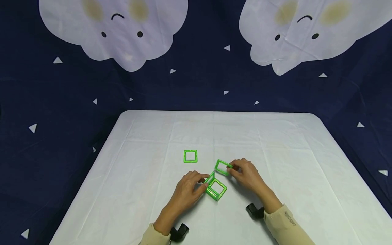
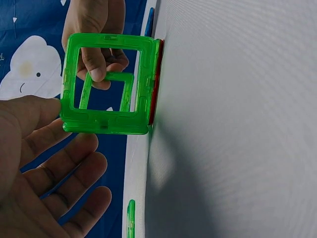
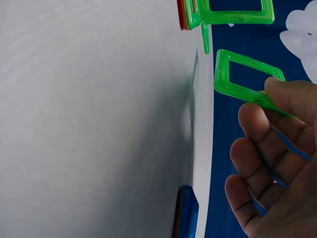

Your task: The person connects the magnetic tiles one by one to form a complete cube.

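Note:
My left hand (image 1: 190,187) pinches an upright green square magnetic tile frame (image 2: 109,39) between thumb and index finger; its other fingers are spread below in the left wrist view. The upright tile stands along one side of a green square (image 1: 222,193) lying on the table. A red edge (image 2: 156,82) shows at its base in the left wrist view. To the right, my right hand (image 1: 246,173) holds another green square frame (image 3: 223,74) by one side between thumb and fingers, tilted and raised off the table, just beyond the joined tiles.
A loose green square frame (image 1: 185,156) lies flat farther back, left of the hands. A blue piece (image 3: 188,213) shows low in the right wrist view. White cloth covers the table (image 1: 137,163), and a dark blue cloud-print curtain (image 1: 202,88) hangs behind it.

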A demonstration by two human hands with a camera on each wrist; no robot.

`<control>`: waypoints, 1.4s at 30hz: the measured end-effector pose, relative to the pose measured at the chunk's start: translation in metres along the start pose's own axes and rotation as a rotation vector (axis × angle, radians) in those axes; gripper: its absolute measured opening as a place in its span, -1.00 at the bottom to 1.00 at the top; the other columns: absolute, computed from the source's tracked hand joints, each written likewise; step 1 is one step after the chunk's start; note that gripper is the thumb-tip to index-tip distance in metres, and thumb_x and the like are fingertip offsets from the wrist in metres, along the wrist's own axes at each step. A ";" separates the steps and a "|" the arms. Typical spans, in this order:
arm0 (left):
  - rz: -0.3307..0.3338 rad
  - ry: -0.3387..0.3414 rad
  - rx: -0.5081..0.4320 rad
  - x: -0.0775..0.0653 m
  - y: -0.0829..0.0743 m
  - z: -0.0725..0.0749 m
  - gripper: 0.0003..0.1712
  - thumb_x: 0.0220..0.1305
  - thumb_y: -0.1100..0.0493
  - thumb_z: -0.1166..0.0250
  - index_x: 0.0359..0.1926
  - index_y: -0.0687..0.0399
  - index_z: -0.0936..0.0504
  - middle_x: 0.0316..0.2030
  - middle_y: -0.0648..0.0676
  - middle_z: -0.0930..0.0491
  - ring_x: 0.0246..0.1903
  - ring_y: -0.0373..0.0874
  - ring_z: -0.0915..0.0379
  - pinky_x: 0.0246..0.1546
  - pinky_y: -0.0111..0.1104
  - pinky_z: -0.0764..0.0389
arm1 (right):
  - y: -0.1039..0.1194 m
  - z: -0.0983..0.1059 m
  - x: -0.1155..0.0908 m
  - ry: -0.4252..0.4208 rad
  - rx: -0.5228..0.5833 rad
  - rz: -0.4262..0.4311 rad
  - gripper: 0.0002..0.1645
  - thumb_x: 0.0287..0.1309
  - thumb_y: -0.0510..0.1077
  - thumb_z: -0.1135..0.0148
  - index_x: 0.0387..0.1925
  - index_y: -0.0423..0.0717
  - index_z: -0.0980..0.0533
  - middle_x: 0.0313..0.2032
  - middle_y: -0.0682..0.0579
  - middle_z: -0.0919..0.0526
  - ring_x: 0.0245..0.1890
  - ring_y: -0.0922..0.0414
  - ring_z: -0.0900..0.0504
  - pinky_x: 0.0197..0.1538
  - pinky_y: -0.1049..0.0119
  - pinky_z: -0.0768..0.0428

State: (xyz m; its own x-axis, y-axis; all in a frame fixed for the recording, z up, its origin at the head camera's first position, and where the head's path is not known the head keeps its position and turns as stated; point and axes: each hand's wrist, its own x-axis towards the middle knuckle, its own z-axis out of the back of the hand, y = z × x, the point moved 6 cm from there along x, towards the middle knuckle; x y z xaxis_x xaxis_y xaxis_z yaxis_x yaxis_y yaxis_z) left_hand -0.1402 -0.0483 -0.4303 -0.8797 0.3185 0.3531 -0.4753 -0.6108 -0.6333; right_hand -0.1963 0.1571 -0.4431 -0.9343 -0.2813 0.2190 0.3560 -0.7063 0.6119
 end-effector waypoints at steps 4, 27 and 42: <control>-0.002 -0.003 0.002 0.000 0.000 0.000 -0.73 0.14 0.14 -0.35 -0.09 -0.04 -0.67 -0.34 -0.11 -0.62 -0.28 -0.27 -0.49 -0.24 -0.41 -0.50 | 0.001 0.001 -0.003 0.020 -0.003 -0.012 -0.93 0.05 -0.08 -0.36 -0.40 0.04 -0.65 -0.51 0.25 -0.61 -0.46 0.30 -0.37 -0.32 0.40 -0.31; 0.013 0.012 0.007 0.000 0.002 -0.001 -0.73 0.16 0.11 -0.34 -0.08 -0.09 -0.66 -0.33 -0.13 -0.63 -0.27 -0.31 -0.47 -0.22 -0.41 -0.50 | 0.003 -0.002 -0.015 0.082 0.023 -0.024 -0.94 0.06 -0.09 -0.35 -0.37 0.07 -0.66 -0.50 0.29 -0.62 -0.46 0.35 -0.38 -0.26 0.39 -0.31; 0.006 0.011 0.010 0.000 0.003 -0.001 -0.73 0.17 0.10 -0.33 -0.08 -0.08 -0.66 -0.34 -0.13 -0.63 -0.27 -0.31 -0.47 -0.21 -0.40 -0.50 | 0.004 -0.004 -0.016 0.044 -0.017 0.013 -0.93 0.03 -0.09 -0.37 -0.39 0.05 -0.66 -0.51 0.30 -0.61 -0.45 0.38 -0.38 -0.28 0.41 -0.32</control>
State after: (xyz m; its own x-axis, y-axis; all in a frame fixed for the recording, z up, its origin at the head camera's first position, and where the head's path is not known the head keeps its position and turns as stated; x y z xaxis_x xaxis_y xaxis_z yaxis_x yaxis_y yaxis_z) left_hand -0.1415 -0.0489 -0.4328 -0.8828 0.3227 0.3414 -0.4697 -0.6199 -0.6286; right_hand -0.1795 0.1562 -0.4474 -0.9280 -0.3189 0.1928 0.3689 -0.7135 0.5957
